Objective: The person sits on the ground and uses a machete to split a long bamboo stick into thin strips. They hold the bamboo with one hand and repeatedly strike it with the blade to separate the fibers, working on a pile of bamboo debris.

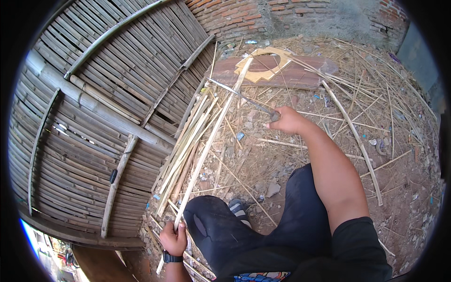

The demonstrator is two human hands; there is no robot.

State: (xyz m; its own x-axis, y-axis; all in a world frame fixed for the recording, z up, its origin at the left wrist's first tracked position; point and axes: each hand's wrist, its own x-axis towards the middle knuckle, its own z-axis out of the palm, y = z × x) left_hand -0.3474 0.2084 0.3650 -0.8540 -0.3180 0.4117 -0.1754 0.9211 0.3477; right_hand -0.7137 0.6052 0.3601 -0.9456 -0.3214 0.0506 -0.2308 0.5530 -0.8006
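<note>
My left hand [173,240], with a black watch at its wrist, is closed around the near end of a long pale bamboo strip [206,148]. The strip slants away from me past my left knee, and its far end reaches the yellow board with a round hole [261,75]. In my right hand [285,121], fingers wrapped round the handle, is a long thin-bladed knife [249,100]. Its blade points to the far left and crosses the strip in the view; whether it touches the strip I cannot tell.
A bundle of bamboo strips [187,157] lies along the slatted bamboo wall [112,82] on the left. The yellow board rests on a brown wooden plank [300,80]. Thin offcuts and one longer slat [353,133] litter the ground at right. A brick wall [230,19] stands behind.
</note>
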